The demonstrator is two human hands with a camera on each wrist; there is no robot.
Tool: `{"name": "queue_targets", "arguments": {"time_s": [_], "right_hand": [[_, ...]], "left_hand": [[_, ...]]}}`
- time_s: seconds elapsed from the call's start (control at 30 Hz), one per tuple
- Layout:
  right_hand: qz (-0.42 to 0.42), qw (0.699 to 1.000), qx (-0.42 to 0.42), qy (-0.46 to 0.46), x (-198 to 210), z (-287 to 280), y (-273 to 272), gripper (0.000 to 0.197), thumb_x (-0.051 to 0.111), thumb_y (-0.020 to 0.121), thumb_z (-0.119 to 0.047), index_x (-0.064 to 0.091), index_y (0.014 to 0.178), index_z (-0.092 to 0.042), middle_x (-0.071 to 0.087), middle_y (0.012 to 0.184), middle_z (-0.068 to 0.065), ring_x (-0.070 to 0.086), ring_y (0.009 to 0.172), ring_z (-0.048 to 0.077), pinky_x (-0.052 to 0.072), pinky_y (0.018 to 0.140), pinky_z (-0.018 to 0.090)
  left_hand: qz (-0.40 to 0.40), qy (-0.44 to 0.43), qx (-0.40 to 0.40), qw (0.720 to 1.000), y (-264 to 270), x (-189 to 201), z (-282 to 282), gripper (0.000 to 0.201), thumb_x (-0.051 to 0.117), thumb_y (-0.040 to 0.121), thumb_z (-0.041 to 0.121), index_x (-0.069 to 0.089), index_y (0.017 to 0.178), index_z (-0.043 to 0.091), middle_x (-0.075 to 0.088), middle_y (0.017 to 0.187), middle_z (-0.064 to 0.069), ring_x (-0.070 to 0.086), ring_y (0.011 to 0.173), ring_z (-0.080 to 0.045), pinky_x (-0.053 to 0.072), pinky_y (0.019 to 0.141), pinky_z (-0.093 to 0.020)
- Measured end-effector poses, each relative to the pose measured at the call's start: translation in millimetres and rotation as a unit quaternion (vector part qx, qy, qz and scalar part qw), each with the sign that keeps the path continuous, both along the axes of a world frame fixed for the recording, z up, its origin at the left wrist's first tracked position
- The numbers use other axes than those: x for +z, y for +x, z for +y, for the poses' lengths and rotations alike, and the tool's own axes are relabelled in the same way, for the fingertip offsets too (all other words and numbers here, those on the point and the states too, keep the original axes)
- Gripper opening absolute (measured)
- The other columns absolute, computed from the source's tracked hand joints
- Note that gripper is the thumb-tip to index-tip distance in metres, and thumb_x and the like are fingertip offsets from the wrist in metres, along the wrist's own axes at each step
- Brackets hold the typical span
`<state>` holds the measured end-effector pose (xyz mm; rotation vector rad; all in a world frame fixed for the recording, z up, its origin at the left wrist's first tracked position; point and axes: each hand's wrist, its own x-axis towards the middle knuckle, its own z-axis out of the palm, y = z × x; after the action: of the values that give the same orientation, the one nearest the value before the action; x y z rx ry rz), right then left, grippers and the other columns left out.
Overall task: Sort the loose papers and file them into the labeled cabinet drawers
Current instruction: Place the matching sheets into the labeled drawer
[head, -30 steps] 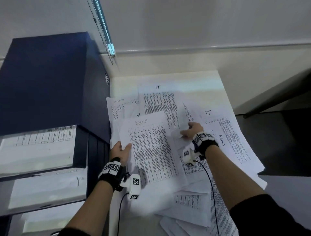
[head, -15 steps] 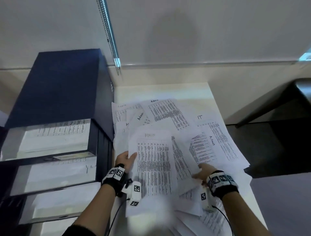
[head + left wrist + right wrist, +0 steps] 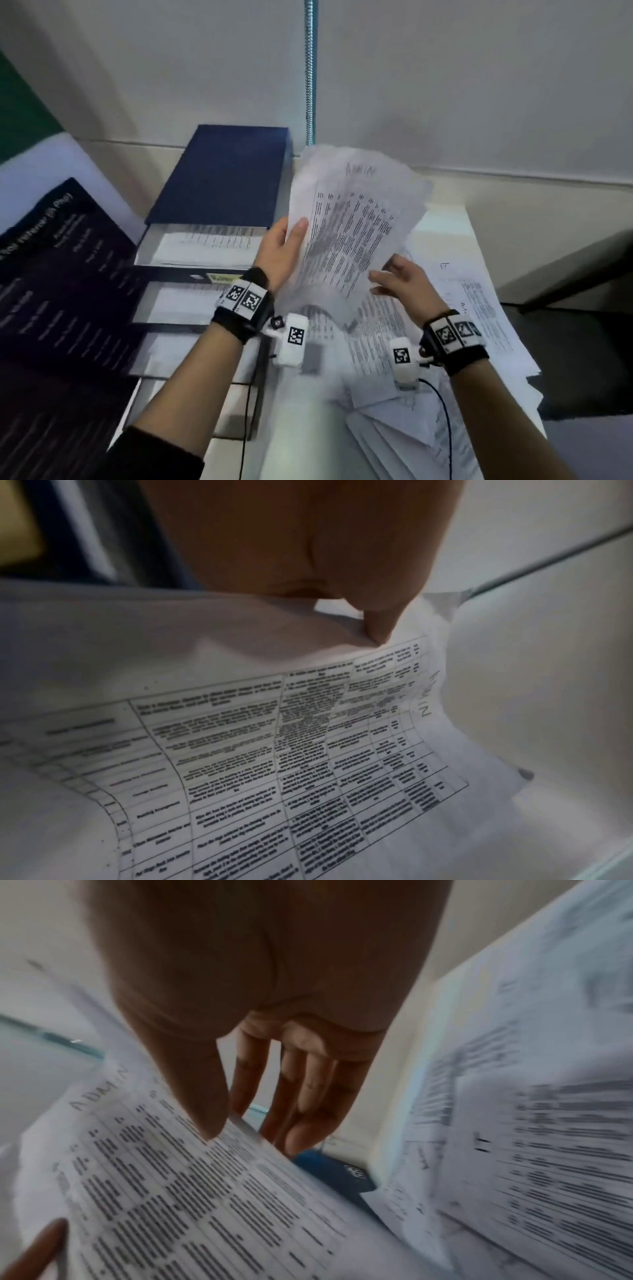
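Several printed sheets headed ADMIN (image 3: 352, 233) are lifted off the table and tilted up beside the dark blue cabinet (image 3: 222, 171). My left hand (image 3: 284, 246) grips their left edge, thumb on the printed face (image 3: 308, 750). My right hand (image 3: 400, 284) is at their lower right edge with straight, spread fingers; its thumb touches the sheet face (image 3: 171, 1177) and the fingers lie behind the edge. The cabinet's top drawer (image 3: 198, 246) is pulled out with paper in it, a yellow label (image 3: 222, 277) on its front. Loose papers (image 3: 479, 308), some marked IT and Admin, cover the white table (image 3: 445, 219).
Lower drawers (image 3: 178, 305) also stand pulled out below the top one. A dark printed board (image 3: 51, 291) leans at the left. A metal conduit (image 3: 310, 68) runs up the wall behind the cabinet. Dark floor (image 3: 582, 359) lies past the table's right edge.
My left hand has raised the ADMIN sheets off the pile and up toward the cabinet. My right hand has left the pile and come up to their right edge. The view has swung left.
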<state>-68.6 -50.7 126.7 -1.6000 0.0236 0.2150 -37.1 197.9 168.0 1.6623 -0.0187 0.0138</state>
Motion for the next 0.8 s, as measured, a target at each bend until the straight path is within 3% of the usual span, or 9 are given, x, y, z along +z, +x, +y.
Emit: {"name": "queue_targets", "arguments": {"time_s": [0.1,0.2,0.33,0.4,0.47,0.5,0.6,0.67,0.8], "right_hand": [[-0.052,0.994,0.076,-0.064,30.0,32.6,2.0,0.023,0.067,0.091,-0.02,0.066,0.112,-0.011,0.07,0.085,0.008,0.061,0.067,0.02,0.05,0.059,0.026],[-0.103,0.983,0.107,-0.11,38.5,73.3,-9.1,0.023,0.062,0.093,-0.025,0.069,0.104,-0.006,0.059,0.073,0.009,0.053,0.062,0.016,0.049,0.061,0.027],[-0.061,0.989,0.125,-0.047,30.9,128.8,-35.6,0.015,0.054,0.099,-0.016,0.067,0.108,-0.015,0.053,0.066,0.005,0.047,0.053,0.011,0.043,0.05,0.019],[-0.011,0.991,0.131,-0.024,20.0,150.6,-47.4,0.018,0.051,0.101,-0.015,0.065,0.111,-0.011,0.053,0.066,0.005,0.044,0.05,0.01,0.038,0.046,0.018],[0.038,0.992,0.12,-0.004,10.8,169.1,-58.6,0.021,0.049,0.102,-0.015,0.063,0.115,-0.006,0.053,0.067,0.004,0.042,0.051,0.012,0.037,0.045,0.018],[0.064,0.992,0.105,0.009,7.4,176.8,-63.5,0.022,0.049,0.102,-0.013,0.061,0.118,-0.005,0.054,0.065,0.002,0.04,0.05,0.011,0.036,0.043,0.017],[0.124,0.988,0.063,0.068,7.4,195.9,-80.7,0.027,0.051,0.1,-0.007,0.055,0.124,-0.017,0.05,0.057,-0.004,0.035,0.042,0.006,0.029,0.036,0.015],[0.14,0.985,0.063,0.081,10.4,205.0,-90.6,0.031,0.053,0.098,-0.006,0.051,0.118,-0.029,0.046,0.054,-0.004,0.034,0.041,0.005,0.027,0.036,0.016],[0.161,0.97,0.113,0.144,26.1,219.0,-107.2,0.027,0.05,0.098,-0.002,0.057,0.11,-0.025,0.052,0.054,-0.005,0.033,0.042,0.004,0.025,0.038,0.014]], "left_hand": [[-0.072,-0.105,0.01,0.992,-9.7,39.4,34.9,0.026,0.051,0.097,0.033,0.063,0.12,0.027,0.065,0.127,-0.003,0.058,0.123,-0.02,0.045,0.105,-0.041],[-0.057,-0.118,0.042,0.99,-20.5,45.0,81.8,0.028,0.053,0.098,0.031,0.06,0.122,0.018,0.066,0.125,-0.005,0.061,0.119,-0.02,0.046,0.102,-0.04],[0.092,0.061,0.108,0.988,-52.9,15.1,157.8,0.057,0.07,0.082,0.052,0.057,0.122,0.014,0.071,0.107,0.001,0.068,0.096,-0.016,0.052,0.091,-0.036],[0.197,0.15,0.077,0.966,-78.8,-10.5,196.1,0.051,0.074,0.082,0.042,0.056,0.12,0.014,0.068,0.113,-0.004,0.066,0.1,-0.021,0.051,0.094,-0.037],[0.267,0.15,0.044,0.951,-107.5,-27.8,221.8,0.039,0.074,0.085,0.022,0.055,0.118,0.011,0.067,0.117,-0.01,0.067,0.1,-0.024,0.052,0.096,-0.038],[0.276,0.138,0.038,0.95,-123.0,-28.9,228.5,0.035,0.071,0.087,0.013,0.055,0.118,0.01,0.067,0.113,-0.009,0.069,0.092,-0.02,0.055,0.088,-0.032],[0.245,0.107,0.06,0.962,-155.4,-20.9,245.4,0.039,0.062,0.09,-0.003,0.055,0.124,0.015,0.067,0.104,-0.005,0.066,0.076,-0.008,0.053,0.063,-0.016],[0.224,0.061,0.087,0.969,-168.9,-8.7,258.0,0.043,0.061,0.091,-0.002,0.055,0.129,0.018,0.068,0.112,-0.013,0.066,0.08,-0.015,0.053,0.064,-0.022],[0.184,-0.023,0.112,0.976,-183.0,15.3,273.2,0.046,0.061,0.092,0.005,0.052,0.137,0.012,0.068,0.116,-0.018,0.067,0.093,-0.025,0.057,0.079,-0.027]]}}
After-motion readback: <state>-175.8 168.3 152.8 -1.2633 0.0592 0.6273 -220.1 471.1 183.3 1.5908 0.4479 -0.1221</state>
